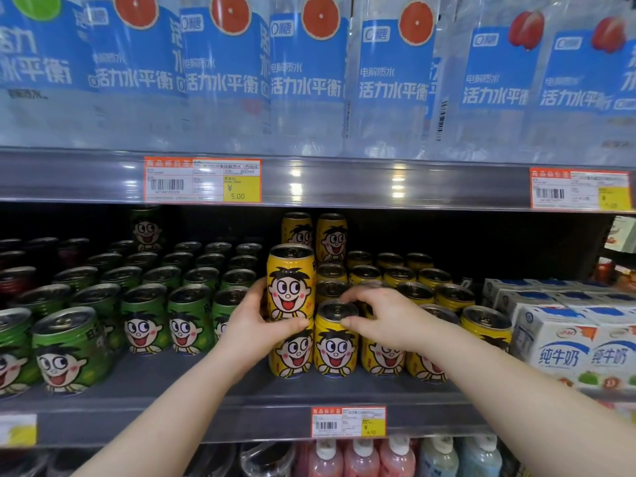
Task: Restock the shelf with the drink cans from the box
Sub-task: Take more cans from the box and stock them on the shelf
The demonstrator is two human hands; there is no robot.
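Cans (pixel 416 292) crowd the shelf (pixel 192 387) at mid-frame, so the left hand (pixel 256 325) clasps a yellow can (pixel 290 282) standing atop a front-row one, seemingly starting a second tier, while the right hand (pixel 382 321) pinches the neighbouring can (pixel 335 342) by its rim, probably steadying it.

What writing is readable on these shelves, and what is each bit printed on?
"活力水平衡", "电解质水": blue labels on clear plastic bottles.
"600ml", "¥ 5.00": upper orange-and-yellow paper price tag.
"纯牛奶": white-and-blue milk cartons.
Too blurred to read: lower orange price tag, yellow cartoon-face drink cans.
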